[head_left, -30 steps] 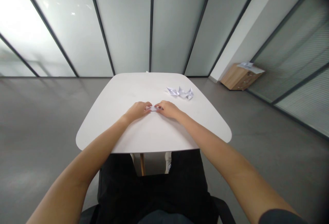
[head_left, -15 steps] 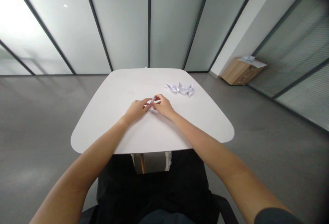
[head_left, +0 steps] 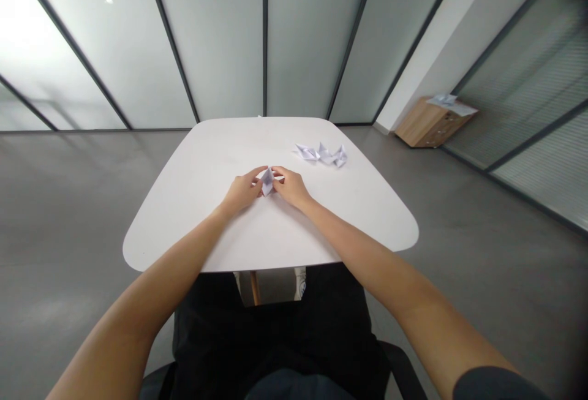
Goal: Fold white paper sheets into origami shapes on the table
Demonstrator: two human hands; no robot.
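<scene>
A small folded piece of white paper [head_left: 267,181] is pinched between both hands just above the middle of the white table [head_left: 206,216]. My left hand [head_left: 243,190] grips its left side with thumb and fingers closed. On the paper's right side my right hand [head_left: 290,187] has its fingers closed on it. The paper stands up in a pointed shape between the fingertips. Both forearms reach forward from my lap.
Several finished folded white paper shapes [head_left: 321,155] lie on the table's far right part. A wooden cabinet [head_left: 427,121] with papers on top stands by the wall at right. Glass partition walls surround the grey floor. My chair sits at the table's near edge.
The paper lay flat under both hands a second ago; now it is lifted and stands upright between the fingertips. The hands have drawn closer together.
</scene>
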